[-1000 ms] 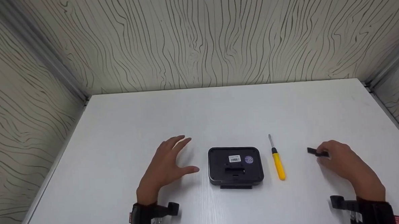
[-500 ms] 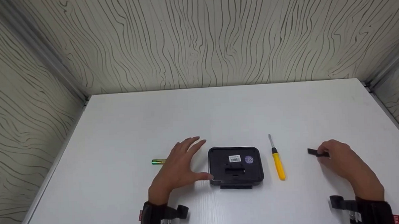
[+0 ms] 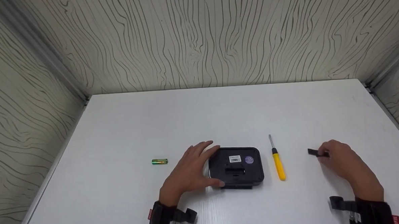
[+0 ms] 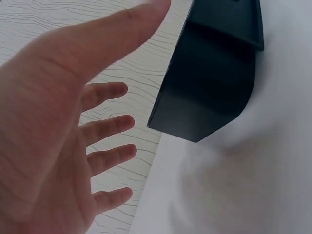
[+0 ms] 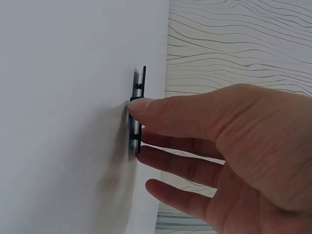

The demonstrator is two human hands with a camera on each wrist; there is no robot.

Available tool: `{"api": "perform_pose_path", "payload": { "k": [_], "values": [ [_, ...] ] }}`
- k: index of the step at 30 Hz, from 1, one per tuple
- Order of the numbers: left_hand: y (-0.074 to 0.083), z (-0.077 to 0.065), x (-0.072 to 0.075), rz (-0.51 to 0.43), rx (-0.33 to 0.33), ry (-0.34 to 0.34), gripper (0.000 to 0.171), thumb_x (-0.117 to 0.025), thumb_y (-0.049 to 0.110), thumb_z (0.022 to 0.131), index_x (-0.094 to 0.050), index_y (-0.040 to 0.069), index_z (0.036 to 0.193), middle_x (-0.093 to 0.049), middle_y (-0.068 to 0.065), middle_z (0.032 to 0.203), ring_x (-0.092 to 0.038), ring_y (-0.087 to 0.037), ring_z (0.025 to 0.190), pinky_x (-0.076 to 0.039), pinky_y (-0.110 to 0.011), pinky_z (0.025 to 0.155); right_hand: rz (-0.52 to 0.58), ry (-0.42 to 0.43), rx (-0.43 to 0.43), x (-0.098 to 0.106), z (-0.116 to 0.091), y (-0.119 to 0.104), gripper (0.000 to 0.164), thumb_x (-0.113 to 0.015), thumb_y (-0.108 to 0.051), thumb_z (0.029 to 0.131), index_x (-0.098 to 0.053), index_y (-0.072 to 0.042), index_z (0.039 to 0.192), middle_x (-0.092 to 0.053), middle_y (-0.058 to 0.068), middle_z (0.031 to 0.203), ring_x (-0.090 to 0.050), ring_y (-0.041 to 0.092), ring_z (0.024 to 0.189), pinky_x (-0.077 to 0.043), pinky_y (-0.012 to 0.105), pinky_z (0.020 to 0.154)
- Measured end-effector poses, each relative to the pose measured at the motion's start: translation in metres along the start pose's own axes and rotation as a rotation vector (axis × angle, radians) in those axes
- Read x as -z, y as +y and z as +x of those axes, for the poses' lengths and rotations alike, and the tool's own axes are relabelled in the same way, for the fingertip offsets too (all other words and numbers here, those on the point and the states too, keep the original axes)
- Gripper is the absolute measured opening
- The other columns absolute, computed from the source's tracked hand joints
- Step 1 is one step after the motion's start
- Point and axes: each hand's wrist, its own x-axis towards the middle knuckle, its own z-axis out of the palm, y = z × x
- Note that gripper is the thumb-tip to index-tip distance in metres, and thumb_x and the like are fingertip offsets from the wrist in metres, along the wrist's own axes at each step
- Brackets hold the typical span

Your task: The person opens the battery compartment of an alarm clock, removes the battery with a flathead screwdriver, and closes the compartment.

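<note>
My left hand point(image 3: 191, 171) spreads around the left end of a black box-shaped device point(image 3: 218, 161), thumb at its near edge and fingers by the far edge. Whether it touches is hard to tell. The device lies on the table, its side with a sticker, a round label and a narrow battery slot point(image 3: 235, 171) facing up. In the left wrist view the fingers are extended beside the device point(image 4: 204, 83). My right hand point(image 3: 339, 159) pinches a small black battery cover point(image 3: 313, 151) between thumb and fingers, just at the table. Its tabs show in the right wrist view.
A green battery point(image 3: 159, 161) lies left of my left hand. Between the device and my right hand lies a yellow-handled screwdriver point(image 3: 278, 165), tip pointing away. Patterned walls point(image 3: 196, 41) enclose the white table point(image 3: 199, 115) at the back and sides.
My left hand has moved right to the device's left end, and the green battery it was hiding now shows in full. The right hand stays put with the battery cover.
</note>
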Motion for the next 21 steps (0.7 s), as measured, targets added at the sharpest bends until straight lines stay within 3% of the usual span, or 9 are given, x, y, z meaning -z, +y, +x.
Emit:
{"api": "perform_pose_path", "payload": {
  "k": [11,21],
  "values": [
    [-0.0002,0.0023,-0.0091,0.000,0.023,-0.072,0.091,-0.070,0.067,0.075,-0.033,0.032,0.151,-0.033,0.006,0.156,-0.032,-0.020,0.144,-0.025,-0.045,0.120,0.017,0.009,-0.006,-0.0020,0.0006,0.0008,0.006,-0.068,0.001,0.082,-0.066,0.000,0.087,-0.061,0.022,0.096,-0.061,0.036,0.087,-0.050,0.045,0.071],
    [-0.0005,0.0034,-0.0094,-0.017,0.021,-0.083,0.090,-0.069,0.066,0.076,-0.035,0.030,0.150,-0.033,0.005,0.157,-0.033,-0.020,0.144,-0.025,-0.044,0.120,0.016,0.015,0.005,0.0003,-0.0010,-0.0014,0.003,-0.066,0.000,0.084,-0.066,0.000,0.087,-0.063,0.023,0.098,-0.062,0.038,0.090,-0.050,0.045,0.071]
  ]
}}
